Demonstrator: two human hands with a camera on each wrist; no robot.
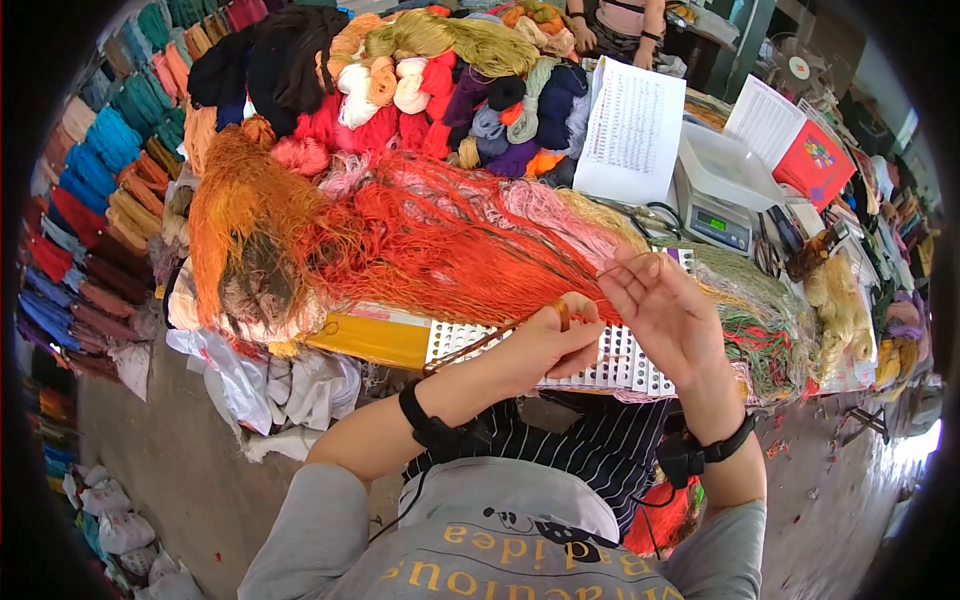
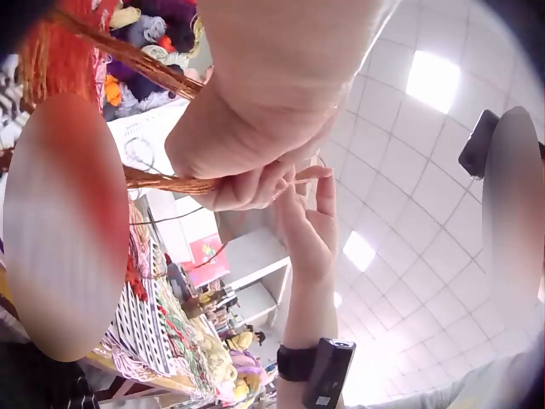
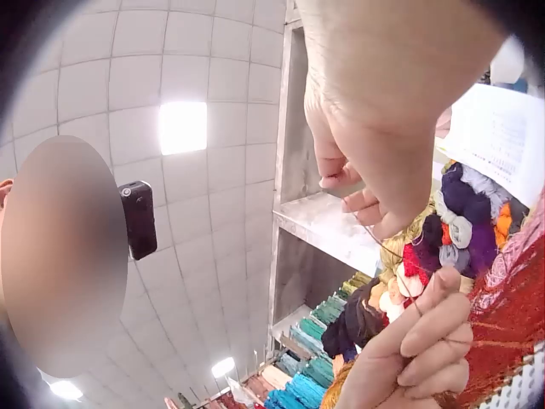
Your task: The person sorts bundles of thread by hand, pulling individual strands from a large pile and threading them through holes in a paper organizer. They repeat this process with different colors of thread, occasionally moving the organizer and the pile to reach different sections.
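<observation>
My left hand (image 1: 545, 348) grips a bundle of rust-brown thread (image 2: 162, 181), which trails out of the fist in the left wrist view. In the head view the thread's tail runs down to the left over a white perforated strip. Facing it, my right hand (image 1: 675, 315) is raised with its palm visible, and its fingertips pinch a thin brown strand (image 3: 390, 250). That strand stretches between the two hands in the right wrist view. Under and beyond both hands lies a wide spread of loose red thread (image 1: 440, 230).
White perforated strips (image 1: 630, 365) line the table's near edge. Skeins of many colours (image 1: 400, 90) are heaped at the back. A digital scale (image 1: 715, 220) with a plastic tray, printed sheets (image 1: 630, 130) and scissors (image 1: 650, 215) are at the right. Another person (image 1: 625, 25) is at the far side.
</observation>
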